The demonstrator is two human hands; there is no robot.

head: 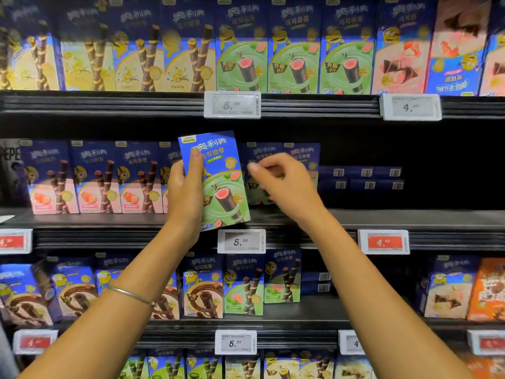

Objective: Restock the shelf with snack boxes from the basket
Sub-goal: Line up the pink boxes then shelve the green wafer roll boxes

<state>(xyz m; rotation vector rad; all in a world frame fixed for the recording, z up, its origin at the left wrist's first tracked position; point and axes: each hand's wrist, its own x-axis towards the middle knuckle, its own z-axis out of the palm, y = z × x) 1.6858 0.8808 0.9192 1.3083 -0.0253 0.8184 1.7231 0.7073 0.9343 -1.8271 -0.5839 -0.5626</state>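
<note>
Holding a green-and-blue snack box (216,179) upright in the left hand (185,192), thumb across the front face, fingers wrapped behind the left edge, so grip is closed on the box. Box's long axis runs near vertical, top tipped slightly left, bottom edge about level with the middle shelf (382,218) lip, box in front of the shelf, not set down yet. Right hand (284,184) is just right of the box, empty, fingers loosely curled with thumb and forefinger pinching toward nothing; it overlaps the standing green boxes (284,165) already on that shelf. Key relation: the slot for this flavour lies behind and to the right of the held box, so the box has to go back and right; left hand carries it, right hand is nearer the gap. Looks like the placing step is in hand. Box front: blue upper half with white script, green lower half with a dark wafer roll showing pink filling, small yellow cartoon figure, gold seal. Rigid carton, looks light. Pink boxes (95,179) stand to the left. Basket not in view.
</note>
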